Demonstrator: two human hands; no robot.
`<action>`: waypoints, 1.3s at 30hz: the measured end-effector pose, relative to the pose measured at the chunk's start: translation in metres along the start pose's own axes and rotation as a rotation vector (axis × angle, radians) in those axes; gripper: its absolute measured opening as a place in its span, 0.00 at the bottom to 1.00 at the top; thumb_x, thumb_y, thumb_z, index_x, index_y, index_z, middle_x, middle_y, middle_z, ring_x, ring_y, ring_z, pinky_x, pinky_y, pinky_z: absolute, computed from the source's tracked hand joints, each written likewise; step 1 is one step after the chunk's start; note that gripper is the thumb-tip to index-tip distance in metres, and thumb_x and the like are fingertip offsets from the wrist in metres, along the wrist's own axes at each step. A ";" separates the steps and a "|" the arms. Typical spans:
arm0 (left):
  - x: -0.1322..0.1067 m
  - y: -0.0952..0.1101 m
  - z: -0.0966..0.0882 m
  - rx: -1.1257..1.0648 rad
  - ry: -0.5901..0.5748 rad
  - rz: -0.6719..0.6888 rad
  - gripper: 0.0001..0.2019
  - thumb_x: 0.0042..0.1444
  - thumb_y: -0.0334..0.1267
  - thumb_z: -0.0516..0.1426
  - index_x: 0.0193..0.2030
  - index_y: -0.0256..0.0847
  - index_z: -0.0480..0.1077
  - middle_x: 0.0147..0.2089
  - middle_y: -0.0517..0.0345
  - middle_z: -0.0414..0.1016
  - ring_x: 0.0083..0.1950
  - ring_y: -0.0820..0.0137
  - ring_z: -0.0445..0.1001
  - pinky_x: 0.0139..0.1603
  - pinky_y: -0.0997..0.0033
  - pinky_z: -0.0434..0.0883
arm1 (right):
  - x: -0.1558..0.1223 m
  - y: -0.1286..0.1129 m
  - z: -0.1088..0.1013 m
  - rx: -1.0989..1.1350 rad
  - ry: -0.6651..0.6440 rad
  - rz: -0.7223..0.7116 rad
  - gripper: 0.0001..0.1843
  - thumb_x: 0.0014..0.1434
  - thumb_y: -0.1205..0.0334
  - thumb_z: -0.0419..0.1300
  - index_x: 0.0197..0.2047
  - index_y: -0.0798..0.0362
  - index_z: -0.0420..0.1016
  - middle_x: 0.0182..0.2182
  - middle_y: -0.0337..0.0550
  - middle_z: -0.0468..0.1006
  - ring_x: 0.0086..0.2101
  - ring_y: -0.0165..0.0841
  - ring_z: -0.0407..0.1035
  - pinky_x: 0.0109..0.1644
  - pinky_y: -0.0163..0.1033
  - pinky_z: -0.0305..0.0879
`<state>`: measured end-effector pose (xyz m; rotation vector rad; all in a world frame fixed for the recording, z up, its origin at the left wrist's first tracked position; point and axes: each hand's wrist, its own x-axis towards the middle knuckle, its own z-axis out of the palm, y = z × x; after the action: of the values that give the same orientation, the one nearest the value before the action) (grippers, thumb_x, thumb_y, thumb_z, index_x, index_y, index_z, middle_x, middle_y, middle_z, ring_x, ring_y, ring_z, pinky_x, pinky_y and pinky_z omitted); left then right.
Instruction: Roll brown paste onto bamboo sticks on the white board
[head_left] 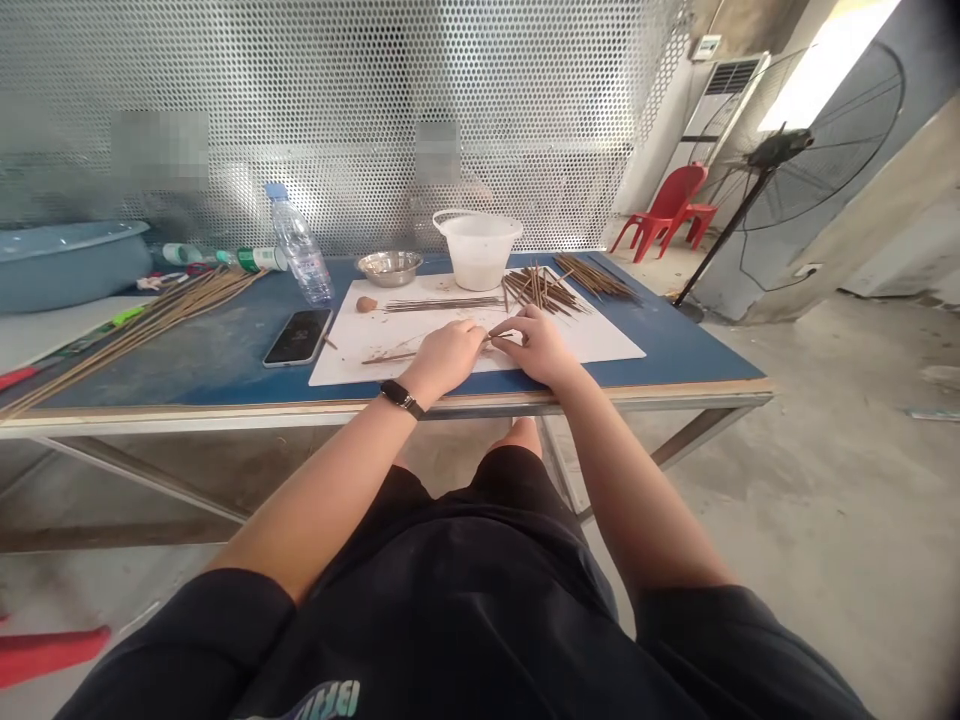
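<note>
My left hand [448, 356] and my right hand [536, 345] rest side by side on a white board [600, 340] on the blue table. Both are closed in a pinch on a thin brown stick [386, 356] that lies across the board between them and runs out to the left. A row of coated sticks [442, 303] lies further back on the board. A loose pile of brown sticks [540, 287] sits at the board's far right. A small lump of brown paste [366, 304] lies at the board's far left.
A phone [298, 336], a water bottle [300, 246], a steel bowl [389, 266] and a white tub [478, 249] stand around the board. Long bare sticks [142, 325] lie at left by a blue basin [67, 262]. A perforated metal screen backs the table. A fan [780, 150] and red chairs [671, 210] stand at right.
</note>
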<state>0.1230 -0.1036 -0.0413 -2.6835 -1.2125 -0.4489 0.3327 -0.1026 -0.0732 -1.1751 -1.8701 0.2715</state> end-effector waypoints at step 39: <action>-0.003 0.000 0.007 -0.008 0.050 0.005 0.13 0.79 0.35 0.53 0.53 0.40 0.81 0.51 0.44 0.85 0.52 0.54 0.84 0.45 0.60 0.76 | -0.003 0.005 0.002 0.048 0.098 -0.066 0.06 0.65 0.55 0.70 0.40 0.44 0.91 0.37 0.43 0.72 0.34 0.38 0.68 0.46 0.50 0.74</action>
<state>0.1225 -0.1036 -0.0490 -2.6649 -1.1926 -0.5179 0.3345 -0.1016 -0.0792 -1.0732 -1.8034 0.2162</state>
